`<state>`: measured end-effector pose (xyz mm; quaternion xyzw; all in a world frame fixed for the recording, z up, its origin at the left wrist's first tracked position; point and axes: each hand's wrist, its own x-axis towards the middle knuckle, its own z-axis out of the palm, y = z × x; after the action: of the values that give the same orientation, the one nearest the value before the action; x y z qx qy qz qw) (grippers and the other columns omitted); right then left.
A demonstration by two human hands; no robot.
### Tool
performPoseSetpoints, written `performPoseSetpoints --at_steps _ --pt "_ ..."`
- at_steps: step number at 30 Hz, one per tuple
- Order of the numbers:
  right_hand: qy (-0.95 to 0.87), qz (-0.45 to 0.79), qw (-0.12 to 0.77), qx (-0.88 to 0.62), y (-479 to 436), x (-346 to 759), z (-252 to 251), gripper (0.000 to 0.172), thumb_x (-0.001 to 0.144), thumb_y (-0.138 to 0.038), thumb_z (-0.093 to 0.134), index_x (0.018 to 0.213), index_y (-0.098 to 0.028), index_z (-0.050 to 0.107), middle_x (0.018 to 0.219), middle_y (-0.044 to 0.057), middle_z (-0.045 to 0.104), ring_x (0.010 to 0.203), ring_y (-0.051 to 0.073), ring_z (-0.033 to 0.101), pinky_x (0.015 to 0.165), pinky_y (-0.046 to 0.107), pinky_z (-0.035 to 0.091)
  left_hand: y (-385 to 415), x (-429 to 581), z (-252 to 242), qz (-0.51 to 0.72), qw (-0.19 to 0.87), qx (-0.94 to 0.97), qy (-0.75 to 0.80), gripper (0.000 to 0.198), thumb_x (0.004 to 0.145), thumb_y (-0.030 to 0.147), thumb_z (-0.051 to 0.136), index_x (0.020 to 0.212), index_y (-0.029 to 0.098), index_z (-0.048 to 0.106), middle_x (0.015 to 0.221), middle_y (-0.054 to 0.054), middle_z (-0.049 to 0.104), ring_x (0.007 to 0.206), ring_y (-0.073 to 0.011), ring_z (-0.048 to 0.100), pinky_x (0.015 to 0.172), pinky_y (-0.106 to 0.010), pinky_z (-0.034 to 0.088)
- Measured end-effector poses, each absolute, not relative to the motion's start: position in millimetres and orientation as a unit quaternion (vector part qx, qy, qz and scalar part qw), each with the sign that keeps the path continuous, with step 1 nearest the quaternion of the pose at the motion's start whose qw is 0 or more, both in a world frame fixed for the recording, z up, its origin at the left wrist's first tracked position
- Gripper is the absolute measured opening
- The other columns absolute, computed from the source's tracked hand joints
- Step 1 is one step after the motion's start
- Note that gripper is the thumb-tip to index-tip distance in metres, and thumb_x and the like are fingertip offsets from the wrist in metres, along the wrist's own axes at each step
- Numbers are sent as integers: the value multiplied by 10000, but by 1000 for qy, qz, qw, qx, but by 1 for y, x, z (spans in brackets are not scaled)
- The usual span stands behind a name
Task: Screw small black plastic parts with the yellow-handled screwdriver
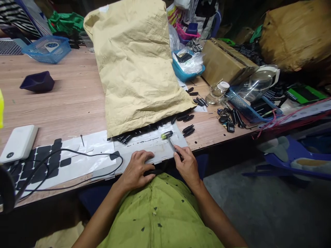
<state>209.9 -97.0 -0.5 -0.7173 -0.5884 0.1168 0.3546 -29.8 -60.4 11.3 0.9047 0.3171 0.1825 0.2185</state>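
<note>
My right hand [186,164] is closed around the handle of a small hammer [169,137], whose yellow-and-black head rests on a white sheet [144,144] at the table's front edge. My left hand [137,169] lies beside it with fingers curled over the table edge, touching a small black part [151,171] that is mostly hidden. Just beyond the hammer, a pile of black plastic pieces [139,132] spills from under a big brown paper sack [134,62].
A white power bank [18,143] and a black cable [77,155] lie at left on a sheet with black pads [43,160]. Blue baskets [48,48], a dark tray [38,82], a glass jar [217,91] and a cardboard box [224,60] crowd the table [72,100]. The floor lies right.
</note>
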Motion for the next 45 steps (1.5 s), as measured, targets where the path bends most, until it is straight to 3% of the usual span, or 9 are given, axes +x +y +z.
performPoseSetpoints --at_steps 4,7,13,16,24,30,34,39,45 --pt "-589 118 343 -722 -97 208 1 357 914 -287 517 1153 -230 776 882 42 629 715 152 614 703 251 539 -67 -28 8 168 160 912 338 109 843 246 707 929 237 773 1429 -125 582 1272 -364 480 1033 -538 421" --pt "-593 120 337 -721 -96 205 2 362 910 -266 524 1172 -236 772 903 50 636 755 161 637 727 250 551 -65 -29 7 189 175 900 351 84 828 255 718 890 254 773 1407 -120 604 1256 -363 509 1015 -542 447" --pt "-602 122 332 -716 -93 201 3 356 899 -228 553 1179 -258 771 915 51 652 842 176 673 753 244 566 -30 -10 37 293 236 850 368 194 957 347 578 983 255 747 1001 -86 728 947 -252 654 845 -405 526" --pt "-606 124 326 -715 -92 200 3 367 894 -205 565 1195 -269 763 906 44 650 838 173 674 738 239 563 -2 29 58 307 232 844 374 239 980 359 545 1062 226 726 936 -76 715 891 -228 657 820 -363 532" --pt "-613 116 302 -721 -89 199 4 353 881 -178 563 1154 -265 768 978 68 672 891 209 686 741 265 551 44 151 68 67 161 896 407 270 906 321 672 1123 162 695 1199 -150 658 1142 -317 618 920 -409 532" --pt "-616 117 306 -716 -90 199 2 336 892 -181 550 1129 -263 773 900 48 649 830 181 668 724 244 538 54 161 60 6 140 902 408 331 904 117 552 1215 159 657 1148 -160 714 1096 -300 672 840 -376 542" --pt "-617 123 322 -707 -90 200 0 373 897 -198 542 1192 -256 764 896 44 643 819 169 670 728 239 548 71 126 59 -6 127 905 406 307 872 119 566 1141 167 706 1104 -151 746 1046 -300 699 802 -356 532" --pt "-641 133 319 -685 -91 209 -2 375 889 -207 576 1202 -288 766 882 33 628 810 160 653 738 235 559 81 83 49 23 136 923 359 228 924 260 545 898 206 765 924 -99 778 900 -254 709 758 -325 509" --pt "-700 170 329 -611 -90 227 4 365 902 -191 564 1206 -245 759 880 36 639 824 158 649 791 261 566 77 73 28 117 183 904 369 176 875 261 610 913 245 781 1013 -66 778 962 -227 701 781 -300 512"
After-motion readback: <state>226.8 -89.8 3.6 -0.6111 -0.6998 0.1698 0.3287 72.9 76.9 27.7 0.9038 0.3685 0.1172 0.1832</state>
